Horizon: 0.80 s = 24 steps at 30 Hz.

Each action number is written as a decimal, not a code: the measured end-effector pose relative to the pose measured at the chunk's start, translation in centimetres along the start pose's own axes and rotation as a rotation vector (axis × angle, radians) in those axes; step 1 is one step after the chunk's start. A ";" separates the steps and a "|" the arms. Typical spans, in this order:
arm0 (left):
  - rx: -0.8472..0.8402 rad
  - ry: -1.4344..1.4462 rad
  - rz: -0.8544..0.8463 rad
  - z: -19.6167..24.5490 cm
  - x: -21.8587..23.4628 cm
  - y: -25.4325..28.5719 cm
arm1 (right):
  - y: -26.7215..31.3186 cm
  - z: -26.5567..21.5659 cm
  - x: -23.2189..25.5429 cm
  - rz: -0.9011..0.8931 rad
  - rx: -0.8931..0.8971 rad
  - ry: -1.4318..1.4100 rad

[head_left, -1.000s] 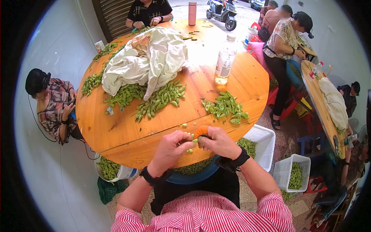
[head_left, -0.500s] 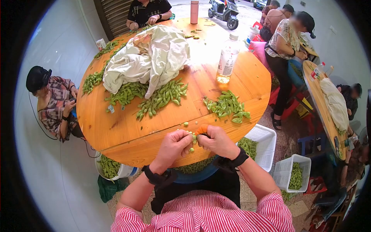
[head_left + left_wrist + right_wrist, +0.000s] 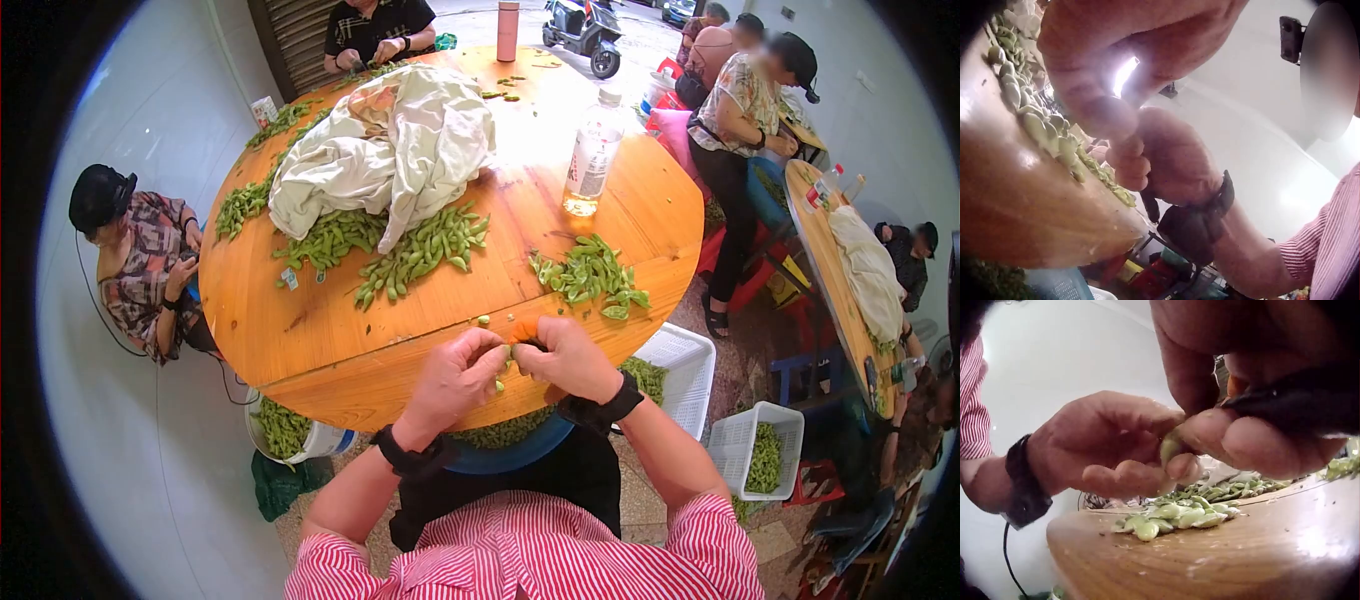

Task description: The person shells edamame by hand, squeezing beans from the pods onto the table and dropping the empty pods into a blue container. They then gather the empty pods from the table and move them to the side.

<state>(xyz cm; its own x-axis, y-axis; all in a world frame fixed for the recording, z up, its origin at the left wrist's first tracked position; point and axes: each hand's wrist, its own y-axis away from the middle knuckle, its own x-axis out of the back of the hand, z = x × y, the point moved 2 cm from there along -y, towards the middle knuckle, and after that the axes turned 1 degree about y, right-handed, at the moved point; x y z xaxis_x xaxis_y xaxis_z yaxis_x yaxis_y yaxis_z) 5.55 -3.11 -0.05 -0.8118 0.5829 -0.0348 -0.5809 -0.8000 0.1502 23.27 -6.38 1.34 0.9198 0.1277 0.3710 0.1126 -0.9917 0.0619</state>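
Both hands meet over the near edge of the round wooden table (image 3: 330, 375). My left hand (image 3: 455, 378) pinches a green bean pod (image 3: 1171, 449) between thumb and fingertips, plainest in the right wrist view. Touching it, my right hand (image 3: 572, 365) curls round a scissors-like tool with an orange part (image 3: 524, 333) and a black part (image 3: 1297, 403); its full shape is hidden. A few loose pods lie on the table beside the fingers. Farther right is a small pile of pods (image 3: 590, 278), and a larger pile (image 3: 425, 250) sits before a pale cloth (image 3: 390, 150).
A bottle (image 3: 592, 155) and a pink flask (image 3: 507, 32) stand on the table. Under its edge are a blue basin (image 3: 515, 445), a white basket (image 3: 685, 385) and a bucket (image 3: 325, 440). People sit around, one at left (image 3: 150, 270); a second table (image 3: 850, 280) stands right.
Both hands stay together at the table edge with small finger shifts. The pod between them shows less in the head view than before. The view has shifted slightly.
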 end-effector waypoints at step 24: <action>-0.265 -0.412 0.081 -0.1 0.4 -1.2 | 0.4 -0.6 -1.0 0.298 0.207 0.428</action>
<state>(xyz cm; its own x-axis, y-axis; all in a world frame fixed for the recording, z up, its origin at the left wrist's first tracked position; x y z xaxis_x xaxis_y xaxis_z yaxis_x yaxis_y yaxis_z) 5.86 -1.95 -0.34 -0.7947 0.4824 0.3684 -0.5557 -0.8224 -0.1220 22.16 -6.94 1.50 0.6934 -0.2067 0.6902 -0.0181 -0.9627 -0.2701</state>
